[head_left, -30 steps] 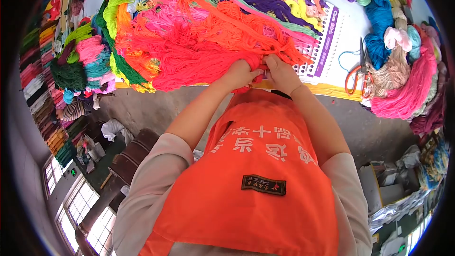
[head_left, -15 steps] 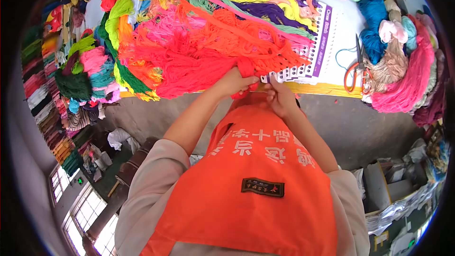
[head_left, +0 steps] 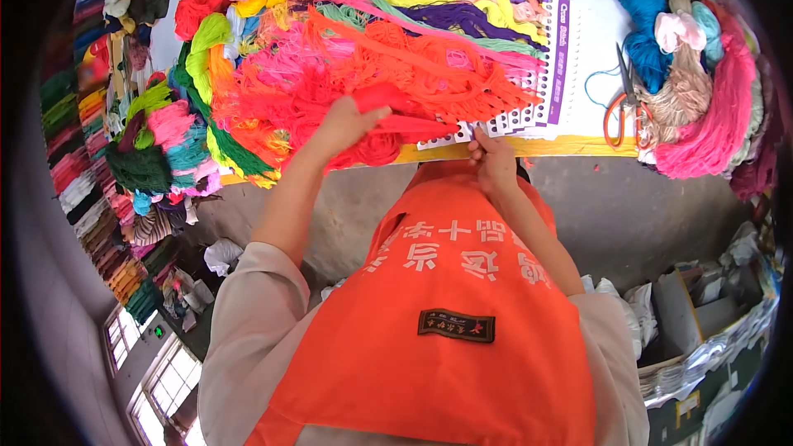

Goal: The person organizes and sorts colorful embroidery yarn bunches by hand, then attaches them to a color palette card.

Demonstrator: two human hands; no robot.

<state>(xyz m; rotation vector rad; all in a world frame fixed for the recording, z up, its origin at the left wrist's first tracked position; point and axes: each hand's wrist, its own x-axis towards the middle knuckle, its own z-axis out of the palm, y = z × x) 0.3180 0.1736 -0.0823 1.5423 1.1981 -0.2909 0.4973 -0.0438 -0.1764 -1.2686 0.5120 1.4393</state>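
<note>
My left hand [head_left: 347, 125] is closed around a bundle of red embroidery thread [head_left: 417, 127], pulled out to the left over the pile. The strands run from that hand to a white punched thread card [head_left: 446, 140] near the table's front edge. My right hand [head_left: 494, 163] pinches the card's right part between thumb and fingers. Further white and purple cross-stitch cards [head_left: 555, 74] lie stacked behind it, with orange thread [head_left: 487, 87] looped through their holes. Left of them spreads a loose heap of pink thread [head_left: 281, 74].
Orange-handled scissors [head_left: 624, 107] lie on the table to the right, beside blue skeins [head_left: 648, 25] and a pink skein [head_left: 714, 124]. Green and yellow skeins [head_left: 211, 41] hang at the left. A shelf of coloured thread [head_left: 74, 132] stands further left.
My left hand has moved left and slightly up, away from my right hand, drawing the red thread out straight. My right hand has stayed near the card, shifting slightly.
</note>
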